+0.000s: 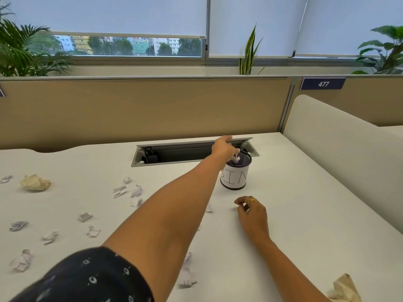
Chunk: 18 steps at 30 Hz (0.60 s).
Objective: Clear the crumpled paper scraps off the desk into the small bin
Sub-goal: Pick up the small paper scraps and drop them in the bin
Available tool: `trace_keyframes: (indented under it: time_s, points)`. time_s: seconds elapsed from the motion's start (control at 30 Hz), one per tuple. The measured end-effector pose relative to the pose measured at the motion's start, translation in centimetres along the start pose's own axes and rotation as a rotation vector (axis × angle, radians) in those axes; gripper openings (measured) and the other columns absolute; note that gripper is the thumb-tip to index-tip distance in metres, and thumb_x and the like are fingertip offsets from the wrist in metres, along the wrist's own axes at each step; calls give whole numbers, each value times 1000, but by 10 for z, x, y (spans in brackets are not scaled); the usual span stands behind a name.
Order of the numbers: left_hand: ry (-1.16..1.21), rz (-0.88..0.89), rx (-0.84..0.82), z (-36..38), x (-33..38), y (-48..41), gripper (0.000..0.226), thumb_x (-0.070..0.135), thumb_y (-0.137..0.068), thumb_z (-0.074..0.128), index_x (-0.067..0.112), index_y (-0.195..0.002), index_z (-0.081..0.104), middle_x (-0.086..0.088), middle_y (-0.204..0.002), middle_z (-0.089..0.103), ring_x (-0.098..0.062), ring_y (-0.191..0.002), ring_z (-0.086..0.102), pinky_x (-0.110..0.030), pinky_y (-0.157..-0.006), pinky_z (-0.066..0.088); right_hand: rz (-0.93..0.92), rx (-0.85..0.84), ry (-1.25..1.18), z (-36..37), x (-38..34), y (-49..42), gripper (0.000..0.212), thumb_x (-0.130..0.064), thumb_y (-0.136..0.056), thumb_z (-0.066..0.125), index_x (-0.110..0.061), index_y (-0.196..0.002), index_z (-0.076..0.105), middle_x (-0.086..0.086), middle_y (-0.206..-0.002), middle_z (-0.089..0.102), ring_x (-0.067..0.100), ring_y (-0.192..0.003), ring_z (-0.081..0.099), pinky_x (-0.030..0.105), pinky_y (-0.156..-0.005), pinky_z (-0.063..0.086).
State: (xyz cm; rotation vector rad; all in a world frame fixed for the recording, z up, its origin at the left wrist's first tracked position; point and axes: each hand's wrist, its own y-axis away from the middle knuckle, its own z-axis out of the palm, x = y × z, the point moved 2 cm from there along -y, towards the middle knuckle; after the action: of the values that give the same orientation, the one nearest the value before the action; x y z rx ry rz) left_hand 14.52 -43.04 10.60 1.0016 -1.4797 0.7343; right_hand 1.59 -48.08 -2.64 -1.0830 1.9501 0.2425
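The small black mesh bin (234, 180), wrapped in white paper lettered "BIN", stands on the white desk (305, 203) near the back. My left hand (223, 148) reaches over its mouth, fingertips pointing down and pinching a small white paper scrap (236, 158) just above the rim. My right hand (253, 213) rests on the desk in front of the bin, fingers loosely curled, nothing in it. Several crumpled white scraps (119, 191) lie scattered over the left half of the desk. One scrap (186, 277) lies near my left elbow.
A beige crumpled paper ball (35, 182) sits at the far left, another (344, 288) at the bottom right. An open cable tray (174, 152) runs behind the bin. Tan partitions close the back, and a cream divider (327, 138) closes the right side.
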Motion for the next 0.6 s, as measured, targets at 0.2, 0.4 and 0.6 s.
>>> trace_keyframes:
  time_s: [0.2,0.4,0.6]
  points:
    - [-78,120,9,-16,-7,5,50,-3,-83,60,11,-129,47,-13,-135,50,-26,-120,50,-38,-102,44,10,-38,48,3,-1,0,22,-3,-85,51,-16,-92,67,-8,-81,56,12,-69,50,22,-70,37]
    - [-395,239,151,-59,-65,46,30,4,-89,53,8,-118,57,-11,-126,59,-23,-111,58,-23,-89,41,0,-77,72,6,-6,3,21,-6,-86,52,-17,-95,67,-3,-87,63,11,-72,51,21,-69,36]
    - [-613,247,239,-91,-126,87,25,8,-94,44,12,-113,59,-9,-124,61,-23,-113,56,-33,-101,41,-126,-216,16,25,-32,10,22,-19,-89,57,-15,-110,62,2,-118,61,14,-95,58,20,-79,41]
